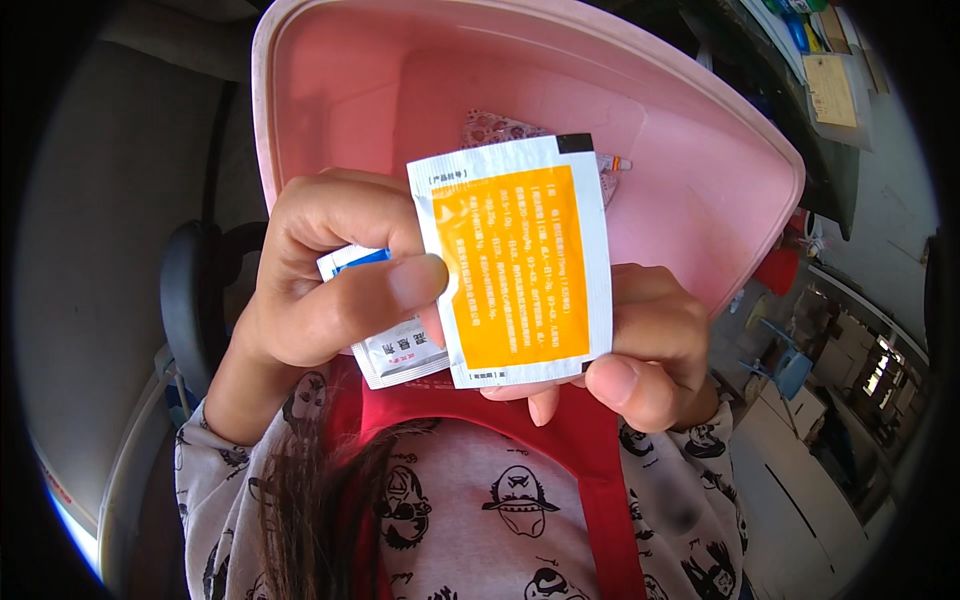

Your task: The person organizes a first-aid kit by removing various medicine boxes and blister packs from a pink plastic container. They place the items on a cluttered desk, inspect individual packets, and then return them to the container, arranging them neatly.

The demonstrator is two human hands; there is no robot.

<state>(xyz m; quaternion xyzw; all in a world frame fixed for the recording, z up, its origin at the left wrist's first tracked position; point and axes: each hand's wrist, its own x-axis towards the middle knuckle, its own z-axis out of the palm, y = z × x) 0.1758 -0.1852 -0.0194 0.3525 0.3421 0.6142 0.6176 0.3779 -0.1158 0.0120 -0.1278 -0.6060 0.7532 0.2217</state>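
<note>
Close before me is a yellow and white medicine sachet bearing printed writing. My left hand pinches its left edge between thumb and fingers. A second sachet, silver-white with a blue patch, is held in the same hand, partly hidden behind the yellow one. The thumb of my right hand lies at the lower right corner of the yellow sachet, its fingers behind. Beyond both hands stands a pink plastic tub. Inside it are a patterned packet and a small tube, both partly covered by the sachet.
At the upper right, a dark table carries papers and a clear bag with a yellowish card. A red container is beyond the tub's right side. On the left is a dark chair back. White cabinets stand at the lower right.
</note>
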